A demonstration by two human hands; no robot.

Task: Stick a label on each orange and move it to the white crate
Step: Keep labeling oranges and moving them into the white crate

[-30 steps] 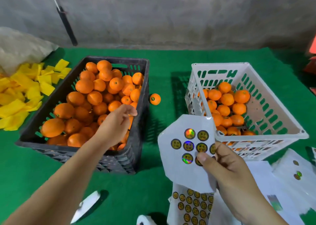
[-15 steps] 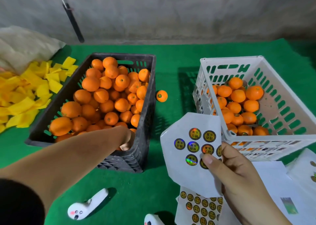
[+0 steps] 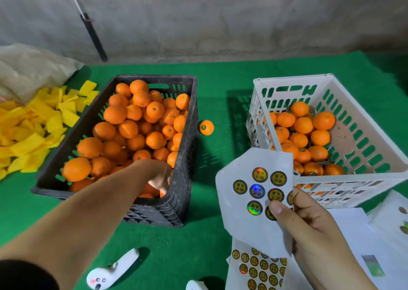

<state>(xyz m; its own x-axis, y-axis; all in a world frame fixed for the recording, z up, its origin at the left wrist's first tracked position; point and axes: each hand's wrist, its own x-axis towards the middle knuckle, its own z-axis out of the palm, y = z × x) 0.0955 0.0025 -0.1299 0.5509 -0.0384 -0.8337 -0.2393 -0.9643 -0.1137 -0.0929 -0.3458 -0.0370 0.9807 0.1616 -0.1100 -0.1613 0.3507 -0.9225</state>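
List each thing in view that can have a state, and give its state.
black crate: nearly full of oranges.
white crate: partly filled.
loose orange: labelled, on the green mat between the crates.
sticker sheet: partly used.
left hand: reaching into the black crate.
right hand: pinches the sticker sheet.

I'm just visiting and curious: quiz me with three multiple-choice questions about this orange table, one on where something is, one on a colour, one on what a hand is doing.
1. Where does the loose orange lie?
A. On the green cloth between the two crates
B. Inside the white crate
C. On the yellow scraps

2. What colour is the crate that the left hand reaches into?
A. White
B. Black
C. Blue

3. What is the right hand doing?
A. Resting flat on the cloth
B. Lifting an orange
C. Holding a sticker sheet

Answers:
1 A: it sits on the cloth between the black crate and the white crate.
2 B: the walls are black.
3 C: the thumb presses the sticker sheet.
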